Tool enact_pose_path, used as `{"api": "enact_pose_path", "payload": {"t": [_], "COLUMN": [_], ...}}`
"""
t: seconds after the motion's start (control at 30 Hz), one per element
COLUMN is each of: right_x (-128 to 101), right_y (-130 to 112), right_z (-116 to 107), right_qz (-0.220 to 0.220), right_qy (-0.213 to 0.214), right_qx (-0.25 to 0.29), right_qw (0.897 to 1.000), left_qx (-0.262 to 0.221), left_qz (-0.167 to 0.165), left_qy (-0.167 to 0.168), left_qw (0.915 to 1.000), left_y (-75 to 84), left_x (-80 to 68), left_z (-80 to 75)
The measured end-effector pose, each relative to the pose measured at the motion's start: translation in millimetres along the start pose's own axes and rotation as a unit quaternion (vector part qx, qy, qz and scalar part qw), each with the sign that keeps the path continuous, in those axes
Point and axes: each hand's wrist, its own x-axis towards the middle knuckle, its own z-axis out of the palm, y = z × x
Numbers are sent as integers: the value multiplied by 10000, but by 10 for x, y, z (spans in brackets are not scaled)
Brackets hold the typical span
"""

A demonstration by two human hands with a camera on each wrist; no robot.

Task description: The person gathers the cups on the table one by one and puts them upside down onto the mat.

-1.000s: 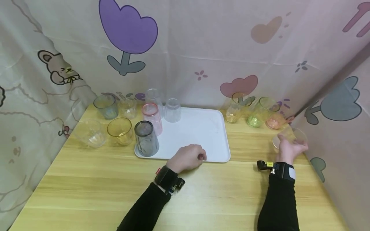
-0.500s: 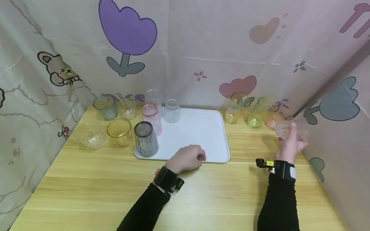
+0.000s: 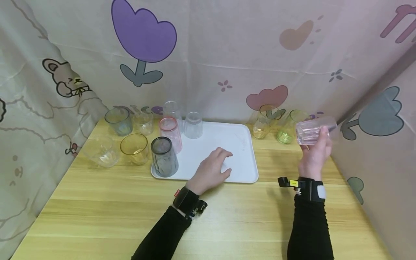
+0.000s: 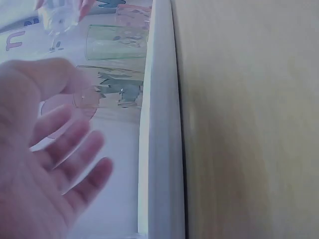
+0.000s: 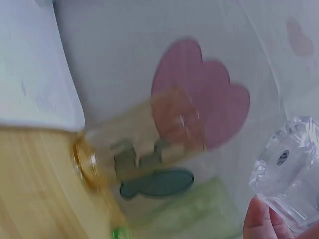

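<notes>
My right hand [image 3: 314,159] grips a clear faceted glass [image 3: 307,133], held on its side above the table with its base toward the left. In the right wrist view the base of this clear glass [image 5: 284,164] faces the camera, with fingertips below it. My left hand [image 3: 211,171] hovers at the front of the white tray [image 3: 224,144], fingers spread apart and nothing between them. On the tray's left side stand upside-down glasses: a grey one [image 3: 164,159], a pink one [image 3: 172,135], a short clear one [image 3: 194,126] and a tall clear one [image 3: 172,110].
Left of the tray are a blue-grey glass [image 3: 119,122], a small clear glass [image 3: 144,122], an amber glass [image 3: 134,150] and a wide clear glass [image 3: 102,153]. At the back right stand a tall amber glass [image 3: 262,124], a green glass [image 3: 286,131] and a pink glass [image 4: 132,16]. Printed curtains enclose the table.
My right hand has lifted the clear glass from the table's right side, tipped it sideways and carried it left. My left hand's fingers have uncurled and spread over the tray.
</notes>
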Motion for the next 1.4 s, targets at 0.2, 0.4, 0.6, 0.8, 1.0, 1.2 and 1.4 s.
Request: {"api": "enact_pose_path", "payload": {"t": [0.2, 0.4, 0.6, 0.8, 1.0, 1.2, 1.4], "right_x": [-211, -358, -534, -749, -934, -1083, -1136], "right_y": [144, 349, 565, 724, 874, 1008, 1058], "right_z": [208, 354, 486, 604, 694, 728, 738], "right_qz": [-180, -411, -238, 198, 708, 1062, 1205], "right_qy": [-757, -1452, -2084, -2612, -3055, -3210, -3322], "right_qx": [-500, -948, -985, -1121, -1355, -1567, -1723], "right_qw": [9957, 9840, 9728, 9585, 9398, 9280, 9195], "left_qx": [-338, -488, -460, -584, -798, -898, -879], "left_qz": [112, 320, 513, 659, 865, 1012, 1160], "left_qy": [981, 1706, 2280, 2556, 2883, 3257, 3425], "left_qw": [9945, 9836, 9712, 9628, 9503, 9357, 9282], "left_y": [-8, -4, -18, -18, -12, -4, -16], "left_x": [16, 27, 48, 59, 72, 80, 87], "left_z": [-4, -16, -9, -9, -24, -41, -54]}}
